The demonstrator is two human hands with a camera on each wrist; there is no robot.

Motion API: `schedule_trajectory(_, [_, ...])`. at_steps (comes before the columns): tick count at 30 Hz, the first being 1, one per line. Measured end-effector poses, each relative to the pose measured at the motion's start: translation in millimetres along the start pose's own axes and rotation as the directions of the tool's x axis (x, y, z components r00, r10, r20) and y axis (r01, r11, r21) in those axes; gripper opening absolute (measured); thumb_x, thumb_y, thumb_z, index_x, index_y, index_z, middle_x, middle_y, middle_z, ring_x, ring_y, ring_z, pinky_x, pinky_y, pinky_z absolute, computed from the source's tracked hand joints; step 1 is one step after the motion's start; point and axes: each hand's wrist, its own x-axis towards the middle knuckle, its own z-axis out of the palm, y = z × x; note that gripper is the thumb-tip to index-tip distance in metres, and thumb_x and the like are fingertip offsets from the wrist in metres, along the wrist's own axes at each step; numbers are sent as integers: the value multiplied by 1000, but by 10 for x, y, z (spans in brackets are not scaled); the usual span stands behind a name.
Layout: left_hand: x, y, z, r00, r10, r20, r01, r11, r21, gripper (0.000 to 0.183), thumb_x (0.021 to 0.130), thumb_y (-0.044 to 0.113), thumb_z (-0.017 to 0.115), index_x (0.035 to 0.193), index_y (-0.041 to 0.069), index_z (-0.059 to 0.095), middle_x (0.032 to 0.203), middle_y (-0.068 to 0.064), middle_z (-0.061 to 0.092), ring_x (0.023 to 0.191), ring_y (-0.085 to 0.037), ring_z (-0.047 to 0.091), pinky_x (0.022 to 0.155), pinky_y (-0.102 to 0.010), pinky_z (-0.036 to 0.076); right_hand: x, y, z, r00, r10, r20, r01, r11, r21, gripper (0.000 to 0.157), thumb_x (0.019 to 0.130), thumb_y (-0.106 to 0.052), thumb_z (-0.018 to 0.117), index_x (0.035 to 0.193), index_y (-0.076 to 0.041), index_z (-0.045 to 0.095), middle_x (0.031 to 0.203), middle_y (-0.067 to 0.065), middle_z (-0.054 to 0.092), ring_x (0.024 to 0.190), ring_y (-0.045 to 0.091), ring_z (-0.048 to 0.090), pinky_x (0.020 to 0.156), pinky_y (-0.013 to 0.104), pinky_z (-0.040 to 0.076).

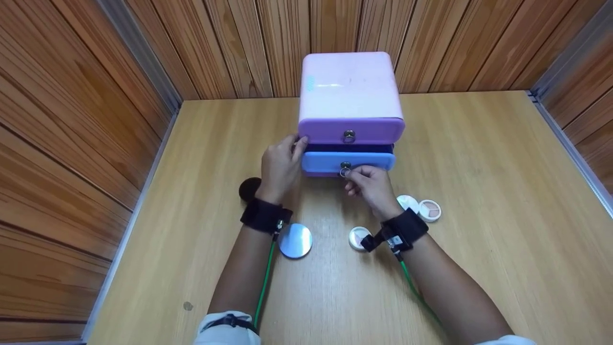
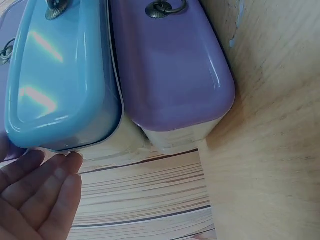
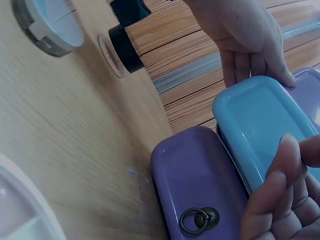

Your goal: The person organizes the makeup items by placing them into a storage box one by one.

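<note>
A small chest of drawers (image 1: pixel 352 86) with a pink top stands toward the back of the table. Its middle blue drawer (image 1: pixel 321 162) sticks out a little, leaving a dark gap under the upper purple drawer (image 1: pixel 376 130). My right hand (image 1: pixel 376 186) pinches the ring pull (image 1: pixel 344 172) of the blue drawer between thumb and finger. At the chest's left side, my left hand (image 1: pixel 281 165) rests with its thumb by the upper drawer's edge and its fingers extended along the side. The lower purple drawer (image 2: pixel 175 75) is flush in the left wrist view.
Near my left wrist lie a dark round object (image 1: pixel 248 189) and a shiny round disc (image 1: pixel 295 241). Below my right wrist is a white round compact (image 1: pixel 358 237). Another open compact (image 1: pixel 430 211) lies to the right. Wood-panelled walls (image 1: pixel 282 48) enclose the table.
</note>
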Motion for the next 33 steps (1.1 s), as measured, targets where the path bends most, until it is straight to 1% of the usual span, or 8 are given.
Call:
schedule_trajectory(2, [5,-11,-3,1000,22,-14,-22,1000,-2,42,101,38,52,106,2,71,90,-8,71,75,-17,64,66,-32,52,-46,7,-2,1000,-12,1,12,1000,-7,14,91,-5,65,81,4,68,65,9,62,53,14,59,54,30,55])
schedule_trajectory(5, [15,-36,-5,998,56,-38,-56,998,3,39,101,36,54,101,0,71,84,-8,71,71,-18,63,63,-33,51,-124,23,-9,1000,-17,16,17,1000,-10,15,92,-3,64,80,5,67,64,9,62,54,14,59,54,29,55])
schedule_trajectory(16, [48,-79,-39,997,59,-57,-60,998,-17,36,99,34,58,95,2,72,81,-6,70,65,-15,60,58,-30,48,-442,59,-39,997,15,80,-10,997,-71,14,92,-4,64,81,3,69,66,12,62,57,17,59,56,34,56])
schedule_trajectory(21, [57,-67,-43,998,52,-37,-53,998,-27,36,98,35,58,96,2,72,82,-6,70,66,-15,60,58,-30,48,-530,63,-37,996,31,86,-21,994,-106,14,92,-4,63,82,3,70,66,13,62,56,19,59,56,35,56])
schedule_trajectory(26, [57,-61,-38,1000,11,10,-11,999,-32,37,99,37,56,101,4,72,87,-5,70,72,-15,62,62,-28,50,-570,66,-52,996,23,88,-11,990,-141,14,92,-4,62,84,4,70,65,11,63,55,18,59,54,29,55])
schedule_trajectory(27, [58,-62,-37,1000,8,14,-7,999,-31,37,99,37,56,101,4,72,87,-5,70,72,-14,62,63,-28,50,-578,68,-59,996,18,91,-4,989,-146,14,92,-3,62,85,6,70,65,11,63,55,17,59,53,27,54])
schedule_trajectory(31, [59,-59,-25,1000,17,9,-17,999,-39,37,99,37,56,100,4,72,89,-5,71,76,-15,64,65,-29,51,-619,67,-78,995,-8,98,26,982,-187,15,92,-4,63,82,5,69,64,12,63,53,16,59,52,27,54])
schedule_trajectory(33, [55,-60,-11,1000,25,15,-24,999,-46,37,99,37,56,101,3,72,90,-6,71,78,-15,65,67,-29,51,-636,72,-88,995,-14,99,35,976,-217,15,91,-6,64,80,3,69,64,12,64,53,17,59,52,30,54])
